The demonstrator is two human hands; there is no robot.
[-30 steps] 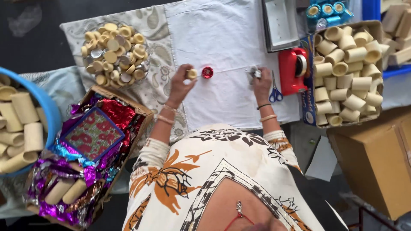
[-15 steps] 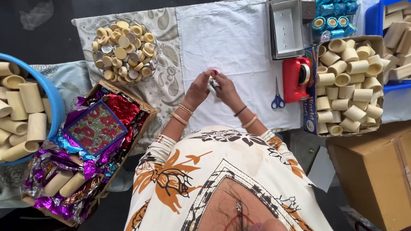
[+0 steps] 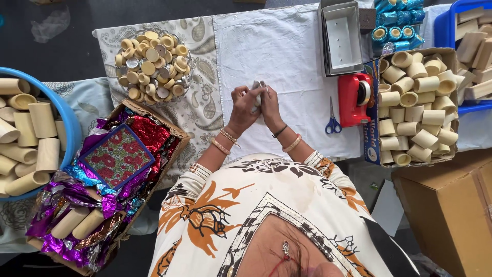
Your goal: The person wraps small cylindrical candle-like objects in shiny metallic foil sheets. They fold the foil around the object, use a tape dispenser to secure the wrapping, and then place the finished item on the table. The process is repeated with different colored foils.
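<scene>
My left hand [image 3: 242, 107] and my right hand [image 3: 270, 106] meet over the white cloth [image 3: 287, 46], fingers pressed together around a small silvery foil-covered piece [image 3: 257, 91]. Both hands grip it; most of it is hidden by my fingers. Bangles show on both wrists. A glass bowl [image 3: 152, 64] of round tan and foil caps sits to the upper left of my hands. To the right stands a red tape dispenser [image 3: 354, 98], and blue-handled scissors [image 3: 332, 122] lie between it and my right hand.
A cardboard box [image 3: 416, 105] of short tan tubes stands at right, a brown carton [image 3: 451, 210] below it. A box of red, purple and blue foil sheets [image 3: 110, 169] lies at left beside a blue tub [image 3: 31, 133] of tubes. A grey tray [image 3: 342, 38] is at the top.
My hands were apart a second ago, the left by a small red cap, the right holding a silvery piece. They have come together at the cloth's middle and now clasp the piece.
</scene>
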